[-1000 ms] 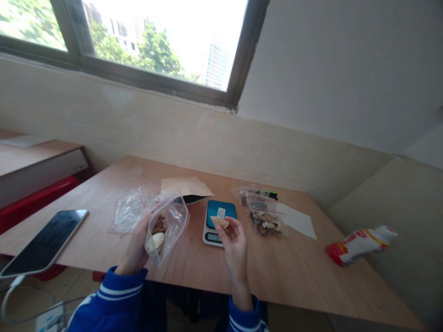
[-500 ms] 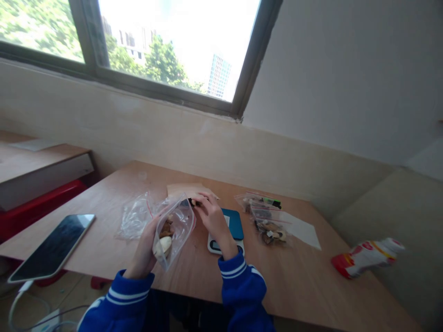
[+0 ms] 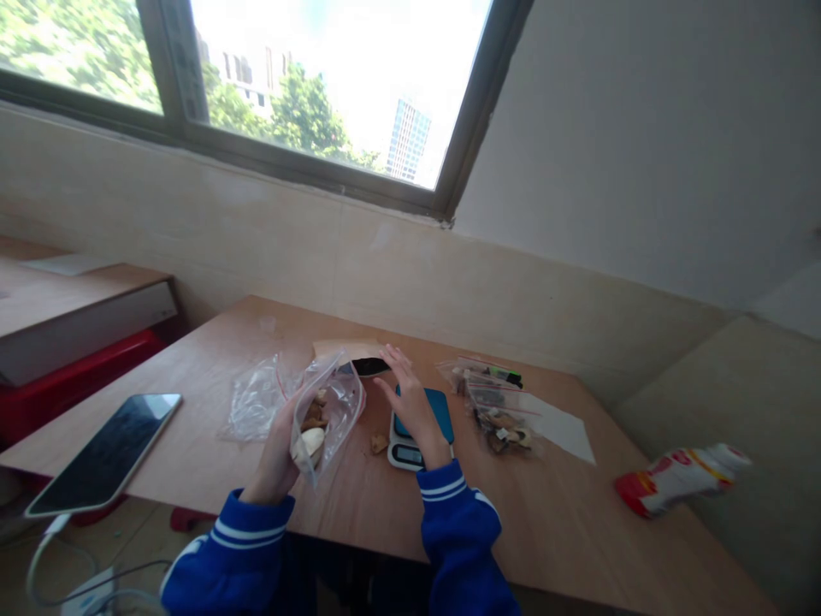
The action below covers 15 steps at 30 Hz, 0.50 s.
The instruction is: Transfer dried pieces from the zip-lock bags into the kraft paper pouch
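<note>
My left hand [image 3: 280,449] is closed around a clear zip-lock bag [image 3: 346,411], whose mouth gapes open. Inside it lie brown dried-looking pieces and a whitish piece [image 3: 312,442]. Fingers apart and holding nothing, my right hand [image 3: 409,389] hovers over the near left part of a small kitchen scale [image 3: 405,454] with a blue top. Just beyond those fingers lies a brown paper bag [image 3: 346,347] with a dark opening facing me. A small brown piece [image 3: 378,443] rests on the table left of the scale.
More clear bags [image 3: 256,402] lie at the left, near a tablet [image 3: 106,458] with a cable. Filled zip-lock bags [image 3: 504,428], a green-and-black marker [image 3: 505,375] and white paper [image 3: 564,428] are right of the scale. A red-and-white bottle [image 3: 680,479] stands far right.
My right hand has spread its fingers and moved slightly right and up, letting go of a small dark piece. A brown piece now shows on the table beside the scale.
</note>
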{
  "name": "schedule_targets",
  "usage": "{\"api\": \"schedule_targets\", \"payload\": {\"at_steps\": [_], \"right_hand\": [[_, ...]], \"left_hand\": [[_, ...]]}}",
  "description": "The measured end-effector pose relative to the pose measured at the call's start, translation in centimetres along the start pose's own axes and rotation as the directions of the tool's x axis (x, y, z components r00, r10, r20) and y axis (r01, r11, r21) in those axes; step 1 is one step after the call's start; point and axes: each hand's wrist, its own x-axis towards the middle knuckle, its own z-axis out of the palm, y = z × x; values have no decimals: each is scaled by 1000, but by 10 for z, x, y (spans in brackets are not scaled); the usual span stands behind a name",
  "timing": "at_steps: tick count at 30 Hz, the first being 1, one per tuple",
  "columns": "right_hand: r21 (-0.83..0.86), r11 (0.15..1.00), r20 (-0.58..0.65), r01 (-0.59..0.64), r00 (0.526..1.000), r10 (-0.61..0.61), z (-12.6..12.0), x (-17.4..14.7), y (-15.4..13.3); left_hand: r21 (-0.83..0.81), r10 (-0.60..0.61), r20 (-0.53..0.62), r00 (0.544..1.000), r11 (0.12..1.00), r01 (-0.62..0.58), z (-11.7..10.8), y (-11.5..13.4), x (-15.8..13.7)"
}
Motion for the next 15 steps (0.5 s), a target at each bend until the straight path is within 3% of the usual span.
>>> {"api": "schedule_targets", "payload": {"at_steps": [7,12,15], "right_hand": [[-251,968,-49,-16,999,4,-1,17,-2],[-297,955,-174,-26,984,-27,-10,31,-2],[-297,954,-306,-47,951,-49,-19,39,-5]], "left_hand": [[-6,-47,-20,999,999,47,-9,0,5],[-46,-28,-169,985,999,20,-32,-9,0],[-99,-96,-257,962,992,73,-54,-27,-1]]}}
